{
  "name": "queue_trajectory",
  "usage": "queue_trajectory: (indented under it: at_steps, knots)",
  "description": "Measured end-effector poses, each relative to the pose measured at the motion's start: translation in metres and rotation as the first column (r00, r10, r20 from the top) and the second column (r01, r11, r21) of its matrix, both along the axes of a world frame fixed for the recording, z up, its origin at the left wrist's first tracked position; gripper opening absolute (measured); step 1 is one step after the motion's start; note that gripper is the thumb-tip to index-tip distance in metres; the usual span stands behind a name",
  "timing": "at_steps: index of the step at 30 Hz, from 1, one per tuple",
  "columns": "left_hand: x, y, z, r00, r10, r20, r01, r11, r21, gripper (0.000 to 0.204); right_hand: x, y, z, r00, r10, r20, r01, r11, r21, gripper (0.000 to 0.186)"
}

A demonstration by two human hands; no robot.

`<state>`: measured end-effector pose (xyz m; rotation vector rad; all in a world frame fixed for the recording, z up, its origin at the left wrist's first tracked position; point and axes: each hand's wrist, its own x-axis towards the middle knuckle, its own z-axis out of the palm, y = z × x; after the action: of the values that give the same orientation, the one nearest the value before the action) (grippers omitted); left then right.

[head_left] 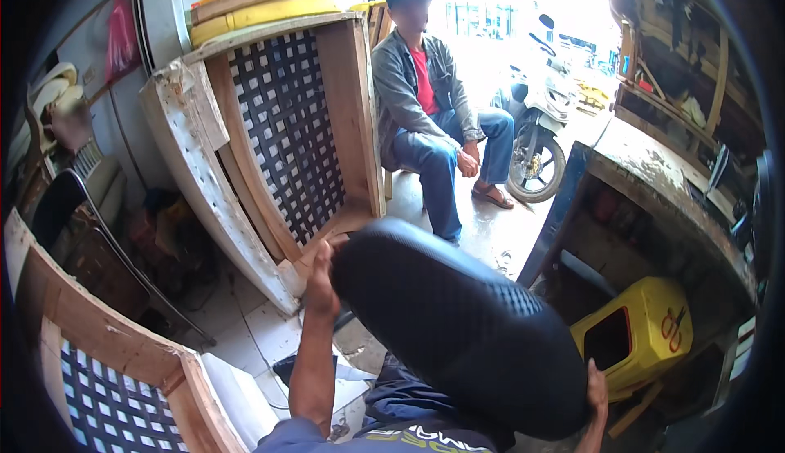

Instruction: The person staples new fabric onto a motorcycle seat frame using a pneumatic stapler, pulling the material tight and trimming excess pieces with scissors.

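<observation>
A long black motorcycle seat (458,314) with a textured patch on its cover is held up in front of my body. It tilts from upper left to lower right. My left hand (322,280) grips its far left end, the fingers partly hidden behind the cover. Against the near right end presses my right hand (598,389), its fingertips showing along the edge and the rest partly out of sight. Both hands are closed on the seat. Its underside is hidden from view.
Wooden furniture frames with woven black webbing (286,126) stand at left. A yellow stool (638,330) with red-handled scissors (674,329) sits at right, under a worn workbench (638,154). Ahead, a person (425,101) sits near a parked motorcycle (540,118).
</observation>
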<state>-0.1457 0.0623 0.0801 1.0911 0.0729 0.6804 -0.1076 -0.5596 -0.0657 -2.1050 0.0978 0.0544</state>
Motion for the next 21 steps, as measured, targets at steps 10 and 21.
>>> queue_trajectory:
  at_steps: [10,21]
  knots:
    - [-0.024,0.039,-0.098,0.716,-0.601,-0.355,0.636,0.771,-0.022,0.1,0.01,-0.058,-0.061,0.999,-0.039,-0.016,0.04,0.999,0.036,0.052]
    - [-0.115,0.007,-0.08,0.508,-0.48,-0.716,0.554,0.818,-0.155,0.053,0.107,0.06,-0.04,0.999,-0.022,0.043,0.037,0.915,-0.402,0.043]
